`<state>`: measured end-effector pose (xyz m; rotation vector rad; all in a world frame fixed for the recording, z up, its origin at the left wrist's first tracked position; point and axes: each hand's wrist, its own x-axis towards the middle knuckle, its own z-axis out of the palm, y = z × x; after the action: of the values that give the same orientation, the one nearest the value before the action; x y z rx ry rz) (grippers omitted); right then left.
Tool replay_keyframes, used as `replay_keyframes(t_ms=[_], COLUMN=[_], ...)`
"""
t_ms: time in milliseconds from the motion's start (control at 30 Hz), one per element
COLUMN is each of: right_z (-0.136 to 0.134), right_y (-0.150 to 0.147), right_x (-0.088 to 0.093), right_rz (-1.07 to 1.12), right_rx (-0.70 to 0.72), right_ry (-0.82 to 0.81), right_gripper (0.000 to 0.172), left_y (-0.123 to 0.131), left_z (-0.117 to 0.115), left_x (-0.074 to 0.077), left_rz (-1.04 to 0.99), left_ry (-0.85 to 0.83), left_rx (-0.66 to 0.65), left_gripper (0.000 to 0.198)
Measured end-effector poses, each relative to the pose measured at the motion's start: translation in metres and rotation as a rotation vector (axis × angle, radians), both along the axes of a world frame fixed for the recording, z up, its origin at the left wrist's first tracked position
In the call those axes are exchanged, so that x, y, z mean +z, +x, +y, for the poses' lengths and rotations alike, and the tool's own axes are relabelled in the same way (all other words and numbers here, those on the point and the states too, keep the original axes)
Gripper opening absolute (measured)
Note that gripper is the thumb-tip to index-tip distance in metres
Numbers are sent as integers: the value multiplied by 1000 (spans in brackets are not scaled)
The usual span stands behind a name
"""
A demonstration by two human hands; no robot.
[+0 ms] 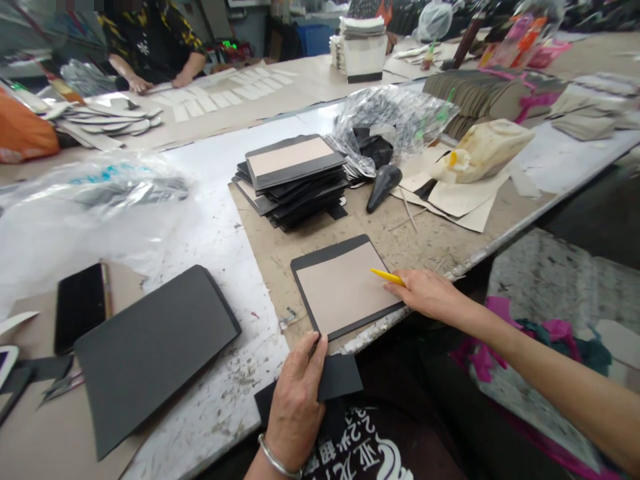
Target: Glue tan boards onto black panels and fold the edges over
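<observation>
A flat black-edged panel with a beige face [345,287] lies at the table's front edge. My left hand [299,393] pinches the panel's near left corner, and a dark strip [341,377] hangs beside that hand over the edge. My right hand [425,291] grips a yellow pointed tool [386,276], its tip over the right part of the beige face. The fingers of this hand rest at the panel's right side. Behind the panel stands a stack of similar black panels [295,175].
A stack of dark sheets [160,353] lies left, near a phone [80,307] and scissors [60,388]. Beyond are a black cone-shaped object [383,187], a yellowed plastic jug [490,150] and clear plastic bags [390,113]. Another person [153,47] works at the far table.
</observation>
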<state>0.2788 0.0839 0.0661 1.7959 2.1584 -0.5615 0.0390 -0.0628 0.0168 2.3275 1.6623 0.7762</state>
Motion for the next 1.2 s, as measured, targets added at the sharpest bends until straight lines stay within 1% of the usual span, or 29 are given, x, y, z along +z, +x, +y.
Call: replay_keyframes(t_ms=[67,200,300,433,600,833,933,1067,1200], right_z=[1,5,7,8,8,7,6,5,3], right_y=[3,6,8,10,9,9,10,8,6], right_x=[-3,-7,-10,-12,-8,-6,-5,1,4], right_rz=[36,85,107,129,104,76,101,132,99], right_rx=[2,2,-8,17,7,54,73,60,48], right_ry=[-14,-47,-45,-44,-75,-54,-47,-69,-55], right_gripper=[43,45,45,45,46,44,44,40,37], left_y=[0,0,0,0,0,-1,-1,-1,-1], left_z=[0,-1,-2,-2,-1,-1,-1,-1,-2], left_x=[0,0,-1,-1,0,-1,-2,-3,-4], left_rz=[-6,-11,-19,-21,-20,-20,-13,-6,7], left_ry=[6,1,8,14,35,29,41,54,56], left_rx=[3,14,18,24,14,6,-2,-4,-3], left_gripper=[72,67,64,61,54,62,61,60,60])
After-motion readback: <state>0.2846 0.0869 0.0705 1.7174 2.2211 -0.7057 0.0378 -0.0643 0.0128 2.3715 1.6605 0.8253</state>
